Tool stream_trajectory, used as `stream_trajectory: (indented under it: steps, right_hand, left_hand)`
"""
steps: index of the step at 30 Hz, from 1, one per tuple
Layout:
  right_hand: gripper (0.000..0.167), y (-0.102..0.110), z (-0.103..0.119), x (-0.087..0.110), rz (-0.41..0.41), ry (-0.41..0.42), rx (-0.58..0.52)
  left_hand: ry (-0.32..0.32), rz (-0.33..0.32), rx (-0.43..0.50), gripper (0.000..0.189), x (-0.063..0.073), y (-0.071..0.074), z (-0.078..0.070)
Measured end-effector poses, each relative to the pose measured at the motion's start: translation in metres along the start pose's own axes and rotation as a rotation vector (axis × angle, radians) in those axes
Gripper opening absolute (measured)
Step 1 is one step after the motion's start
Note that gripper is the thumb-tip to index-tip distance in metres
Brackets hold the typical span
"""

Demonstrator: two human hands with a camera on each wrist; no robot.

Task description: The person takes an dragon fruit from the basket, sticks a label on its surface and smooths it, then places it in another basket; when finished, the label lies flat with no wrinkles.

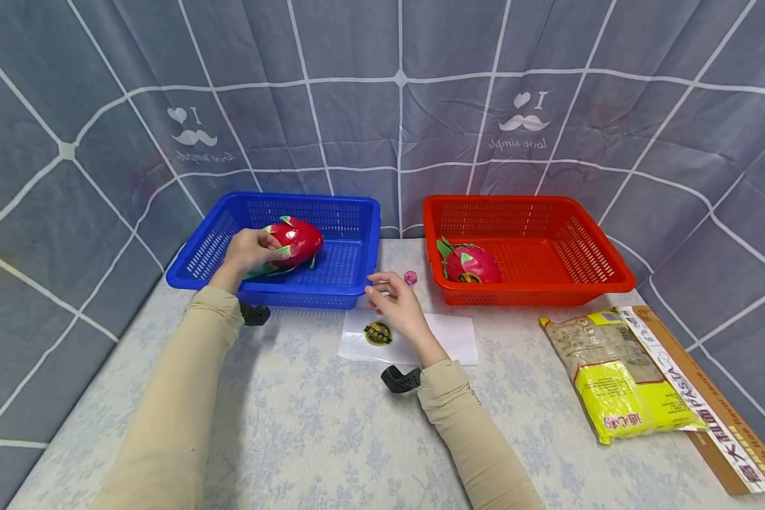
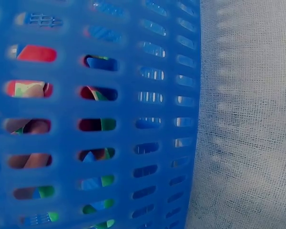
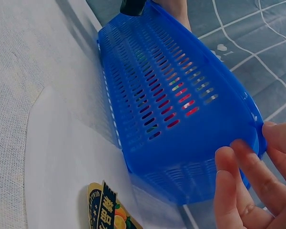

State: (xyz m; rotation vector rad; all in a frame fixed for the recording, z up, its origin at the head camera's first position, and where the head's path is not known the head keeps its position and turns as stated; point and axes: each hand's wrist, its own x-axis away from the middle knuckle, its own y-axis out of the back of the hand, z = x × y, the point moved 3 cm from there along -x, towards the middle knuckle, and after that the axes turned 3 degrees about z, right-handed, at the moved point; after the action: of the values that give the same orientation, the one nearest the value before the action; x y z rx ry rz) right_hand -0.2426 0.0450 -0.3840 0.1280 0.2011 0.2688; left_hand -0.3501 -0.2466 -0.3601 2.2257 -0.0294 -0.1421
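Observation:
My left hand [image 1: 250,251] reaches over the front left rim of a blue basket [image 1: 344,289] and grips a red dragon fruit [image 1: 302,239] with green leaf tips inside it. Through the basket's slotted wall [image 2: 126,107], the left wrist view shows bits of the fruit and fingers. My right hand [image 1: 400,306] is at the basket's front right corner. In the right wrist view, its thumb and fingers [image 3: 262,179] pinch the blue rim at that corner. A second dragon fruit [image 1: 474,263], bearing a dark label, lies in the left part of a red basket [image 1: 529,292].
A white sheet [image 1: 449,340] with a black-and-gold label [image 1: 378,333] lies beneath my right hand. Behind that hand is a pink lollipop [image 1: 411,277]. To the right, a yellow pasta bag [image 1: 618,389] overlaps a long brown-and-white box [image 1: 707,404]. Grey curtains [image 1: 357,127] enclose the table.

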Motion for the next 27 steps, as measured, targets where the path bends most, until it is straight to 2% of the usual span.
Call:
stream_trajectory:
  steps: [3,10,13,16,19,22,27]
  right_hand:
    - [0.029,0.0,0.015,0.005,0.015,-0.015,0.013]
    - [0.027,-0.001,0.017,0.007,-0.005,-0.006,0.036]
    - [0.027,-0.001,0.014,0.005,-0.01,0.002,0.04]
    - [0.028,-0.001,0.0,0.0,-0.011,0.006,0.035]
    - [0.029,0.0,-0.013,-0.004,-0.02,0.01,0.027]
    - [0.028,0.0,-0.021,-0.007,-0.027,0.007,0.014]
    - [0.028,0.001,-0.021,-0.008,-0.022,-0.013,0.039]
  left_hand:
    - [-0.01,-0.003,-0.007,0.028,0.0,0.001,-0.001]
    - [-0.057,-0.046,0.093,0.026,0.003,0.004,-0.002]
    - [-0.038,-0.099,0.104,0.026,0.004,0.005,-0.002]
    - [0.002,-0.147,0.119,0.027,0.005,0.006,-0.003]
    - [0.027,-0.171,0.217,0.028,0.008,0.007,-0.005]
    - [0.039,-0.188,0.364,0.028,0.011,0.009,-0.009]
    - [0.039,-0.223,0.565,0.028,0.016,0.012,-0.029]
